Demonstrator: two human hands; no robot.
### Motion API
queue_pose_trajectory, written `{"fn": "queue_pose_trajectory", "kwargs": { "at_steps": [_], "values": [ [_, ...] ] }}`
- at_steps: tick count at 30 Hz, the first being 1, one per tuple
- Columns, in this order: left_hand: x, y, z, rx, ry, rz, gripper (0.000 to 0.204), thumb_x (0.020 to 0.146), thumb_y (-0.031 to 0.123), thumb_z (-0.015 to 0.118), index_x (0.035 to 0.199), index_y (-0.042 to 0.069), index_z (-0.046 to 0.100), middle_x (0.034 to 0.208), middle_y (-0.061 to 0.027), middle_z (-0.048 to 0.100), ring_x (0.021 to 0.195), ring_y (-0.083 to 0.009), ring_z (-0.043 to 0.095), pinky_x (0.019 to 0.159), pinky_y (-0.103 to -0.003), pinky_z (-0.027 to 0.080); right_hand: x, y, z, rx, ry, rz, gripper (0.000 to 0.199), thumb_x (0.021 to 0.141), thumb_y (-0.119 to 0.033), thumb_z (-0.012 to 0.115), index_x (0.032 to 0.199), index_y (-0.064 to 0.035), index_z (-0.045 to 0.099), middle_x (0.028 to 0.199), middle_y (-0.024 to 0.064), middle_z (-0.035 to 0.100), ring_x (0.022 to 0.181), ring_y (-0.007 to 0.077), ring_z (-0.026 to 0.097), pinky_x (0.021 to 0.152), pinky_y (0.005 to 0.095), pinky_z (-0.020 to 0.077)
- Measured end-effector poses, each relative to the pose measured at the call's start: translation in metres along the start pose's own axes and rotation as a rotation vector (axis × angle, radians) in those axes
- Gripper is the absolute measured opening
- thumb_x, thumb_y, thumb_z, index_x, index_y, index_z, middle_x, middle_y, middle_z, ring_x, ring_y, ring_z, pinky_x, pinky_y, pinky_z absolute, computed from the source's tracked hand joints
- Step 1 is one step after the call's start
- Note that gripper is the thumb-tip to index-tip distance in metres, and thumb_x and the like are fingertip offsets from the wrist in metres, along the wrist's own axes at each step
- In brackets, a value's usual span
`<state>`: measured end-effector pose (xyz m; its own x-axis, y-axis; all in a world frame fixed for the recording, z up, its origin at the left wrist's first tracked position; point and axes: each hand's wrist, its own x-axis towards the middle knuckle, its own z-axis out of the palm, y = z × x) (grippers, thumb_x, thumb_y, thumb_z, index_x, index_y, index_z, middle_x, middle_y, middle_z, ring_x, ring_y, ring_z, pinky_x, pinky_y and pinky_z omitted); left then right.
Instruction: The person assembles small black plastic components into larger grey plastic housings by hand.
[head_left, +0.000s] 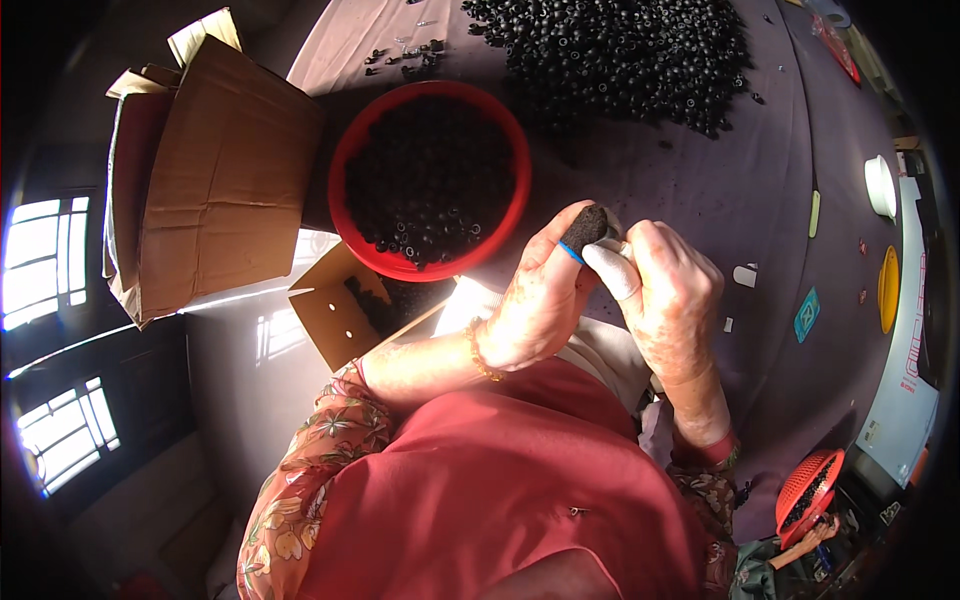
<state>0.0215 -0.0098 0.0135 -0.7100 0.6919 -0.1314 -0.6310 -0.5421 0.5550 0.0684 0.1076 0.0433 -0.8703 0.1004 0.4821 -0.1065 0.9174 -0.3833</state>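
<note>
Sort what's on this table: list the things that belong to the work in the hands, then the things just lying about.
In use:
left hand and right hand, together gripping a small black piece
red bowl of black pieces
heap of black pieces on the table

Lying about:
cardboard box
yellow lid
white cup
red basket at lower right

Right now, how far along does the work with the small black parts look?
Partly done, it seems. The red bowl already holds many small black pieces, maybe finished ones. In hand: the left hand and right hand meet on one black part, fingers wrapped in tape. Apparently left: the large heap of black pieces on the table beyond the bowl.
</note>
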Motion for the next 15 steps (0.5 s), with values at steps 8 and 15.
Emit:
{"fn": "queue_pose_trajectory", "kwargs": {
  "at_steps": [8,15],
  "values": [
    [0.004,0.009,0.009,-0.041,-0.019,-0.071,0.020,0.095,0.024,0.046,0.084,0.008,0.049,0.080,0.0017,0.047,0.076,-0.0071,0.044,0.070,-0.025,0.039,-0.007,0.003,-0.002,0.154,0.096,-0.023,0.030,0.076,-0.029,0.073,0.077,-0.0083,0.051,0.062,0.0018,0.051,0.050,0.0179,0.053,0.044,0.0306,0.0414],
    [0.011,0.005,-0.009,-0.301,-0.171,-0.186,0.027,0.094,0.034,0.046,0.080,0.010,0.048,0.074,0.0005,0.044,0.068,-0.0125,0.041,0.066,-0.028,0.037,-0.005,-0.002,-0.012,0.106,0.145,0.148,0.028,0.081,-0.005,0.063,0.108,-0.0062,0.060,0.075,0.0047,0.058,0.066,0.0199,0.056,0.059,0.0335,0.0448]
  ]
}}
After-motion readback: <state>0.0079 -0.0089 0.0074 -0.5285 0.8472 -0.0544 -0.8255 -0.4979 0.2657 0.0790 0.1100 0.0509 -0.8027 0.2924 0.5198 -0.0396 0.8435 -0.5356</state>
